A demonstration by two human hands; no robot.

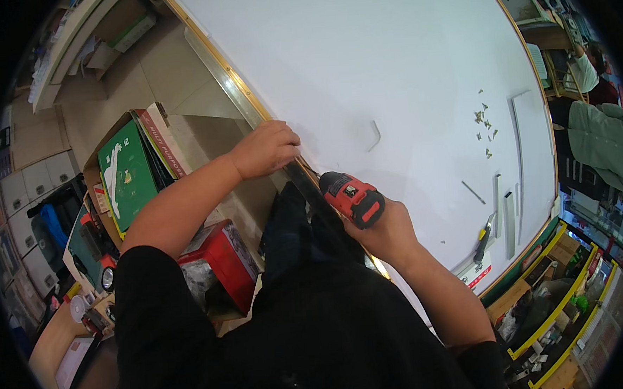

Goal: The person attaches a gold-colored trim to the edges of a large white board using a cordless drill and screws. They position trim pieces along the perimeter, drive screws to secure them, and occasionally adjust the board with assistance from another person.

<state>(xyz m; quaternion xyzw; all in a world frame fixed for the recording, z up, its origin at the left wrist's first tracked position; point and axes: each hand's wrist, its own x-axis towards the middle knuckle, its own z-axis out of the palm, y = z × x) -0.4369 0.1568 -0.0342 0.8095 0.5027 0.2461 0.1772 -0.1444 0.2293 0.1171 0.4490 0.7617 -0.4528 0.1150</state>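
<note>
A large white board (417,55) with a gold-coloured frame (239,82) lies in front of me. My right hand (387,233) grips a red and black cordless drill (352,198), whose nose points at the frame's near left edge. Just left of the drill tip, my left hand (270,149) rests at that edge with its fingers curled together; what they pinch, if anything, is hidden. A dark strip (304,181) runs along the edge beneath both hands. On the board, a small bent white piece (374,136) lies beyond the drill.
Several small brass-coloured screws (486,123) are scattered at the board's right. Nearby lie a yellow and black utility knife (482,243), a thin rod (474,191) and metal strips (509,216). A red box (224,266) and a green case (126,176) stand to the left. Yellow-edged shelves (564,301) hold parts at right.
</note>
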